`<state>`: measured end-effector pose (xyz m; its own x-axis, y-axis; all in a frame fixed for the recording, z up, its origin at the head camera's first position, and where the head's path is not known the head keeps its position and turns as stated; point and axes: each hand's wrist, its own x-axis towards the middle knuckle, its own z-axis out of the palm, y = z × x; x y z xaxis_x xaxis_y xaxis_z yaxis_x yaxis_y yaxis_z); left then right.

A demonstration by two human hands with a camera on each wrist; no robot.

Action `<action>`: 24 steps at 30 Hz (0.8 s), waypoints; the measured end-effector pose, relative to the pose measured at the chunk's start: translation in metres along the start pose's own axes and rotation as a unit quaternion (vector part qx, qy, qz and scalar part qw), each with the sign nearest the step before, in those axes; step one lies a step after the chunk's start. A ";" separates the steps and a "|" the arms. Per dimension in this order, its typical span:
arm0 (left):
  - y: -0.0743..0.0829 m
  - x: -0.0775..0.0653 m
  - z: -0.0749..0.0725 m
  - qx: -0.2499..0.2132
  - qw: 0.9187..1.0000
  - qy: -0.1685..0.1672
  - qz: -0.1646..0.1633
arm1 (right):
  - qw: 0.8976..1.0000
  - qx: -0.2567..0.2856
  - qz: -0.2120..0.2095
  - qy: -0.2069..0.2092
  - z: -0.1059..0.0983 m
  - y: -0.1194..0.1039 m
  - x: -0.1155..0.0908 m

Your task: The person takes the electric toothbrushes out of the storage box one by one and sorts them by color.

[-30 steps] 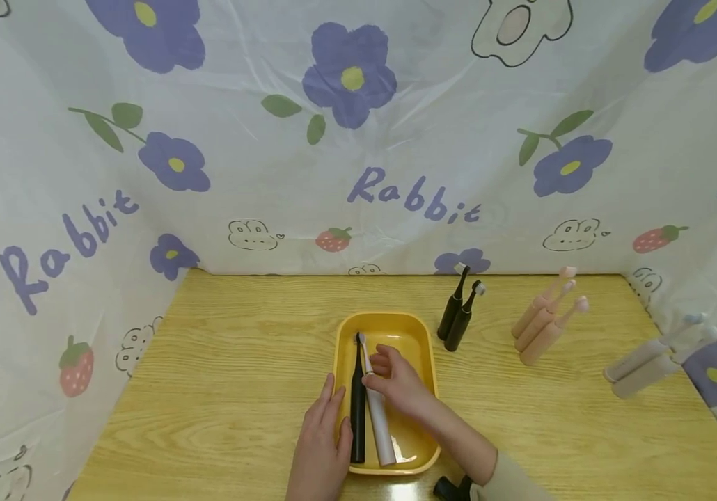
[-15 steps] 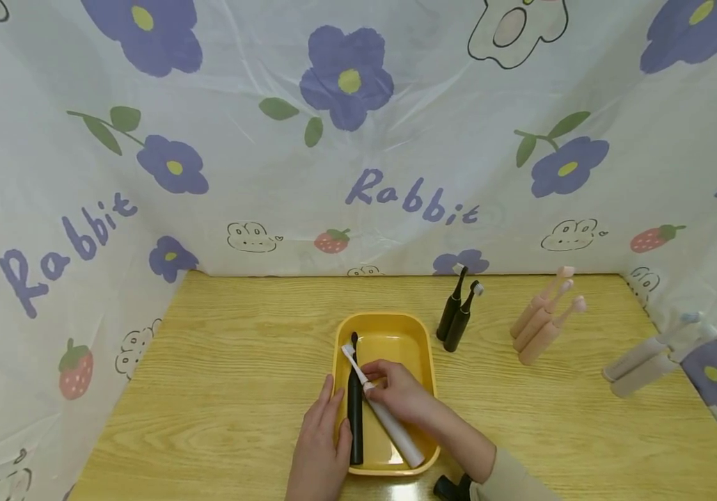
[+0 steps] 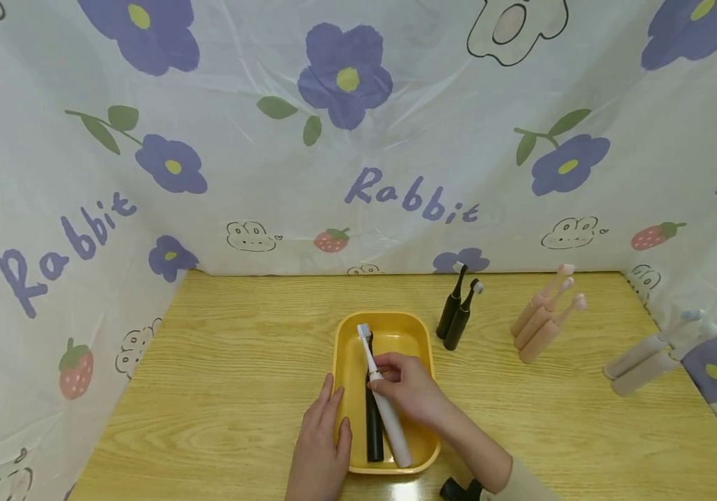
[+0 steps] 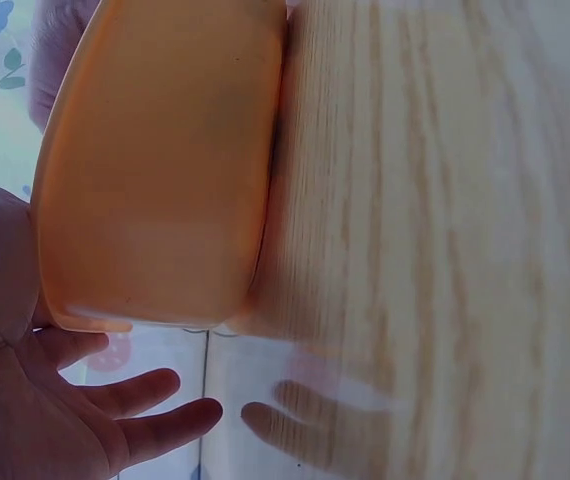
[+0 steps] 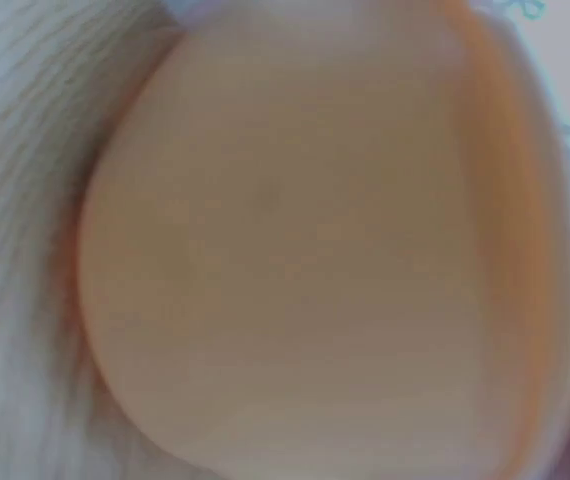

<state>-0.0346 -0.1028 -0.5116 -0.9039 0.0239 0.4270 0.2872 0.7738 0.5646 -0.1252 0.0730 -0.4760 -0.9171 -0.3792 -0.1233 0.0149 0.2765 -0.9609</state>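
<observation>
In the head view a yellow tray (image 3: 342, 348) stands on the wooden table. My right hand (image 3: 415, 390) reaches over its right side and pinches a white electric toothbrush (image 3: 391, 426) near its neck. That toothbrush slants over a black electric toothbrush (image 3: 374, 431), partly covering it. My left hand (image 3: 319, 445) rests at the tray's left rim, thumb on the inner side. Its fingers look extended and spread in the left wrist view, beside the tray's outer wall (image 4: 165, 180). Blurred tray wall (image 5: 285, 230) fills most of the right wrist view, hiding the right fingers.
Behind the tray to the right stand two black toothbrushes (image 3: 457, 327). Farther right are three pink toothbrushes (image 3: 541, 327) and two whitish toothbrushes (image 3: 643, 369). A black object (image 3: 459, 489) lies by the right sleeve. Patterned cloth (image 3: 396, 153) borders the table.
The white toothbrush's head swung left across the black one, then back right and forward. The black toothbrush has shifted right in the tray. My left hand has stayed in place.
</observation>
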 end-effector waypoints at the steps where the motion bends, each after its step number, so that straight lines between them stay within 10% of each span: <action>1: 0.000 0.000 0.000 0.001 1.000 0.000 0.000 | 1.000 0.002 0.001 0.004 -0.002 -0.002 -0.001; 24: -0.001 -0.002 0.002 -0.003 1.000 -0.003 -0.005 | 0.983 0.103 -0.102 0.113 -0.054 -0.050 -0.041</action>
<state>-0.0335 -0.1021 -0.5150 -0.9085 0.0204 0.4174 0.2804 0.7703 0.5727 -0.1098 0.1223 -0.4095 -0.9741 -0.1962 0.1126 -0.1192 0.0218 -0.9926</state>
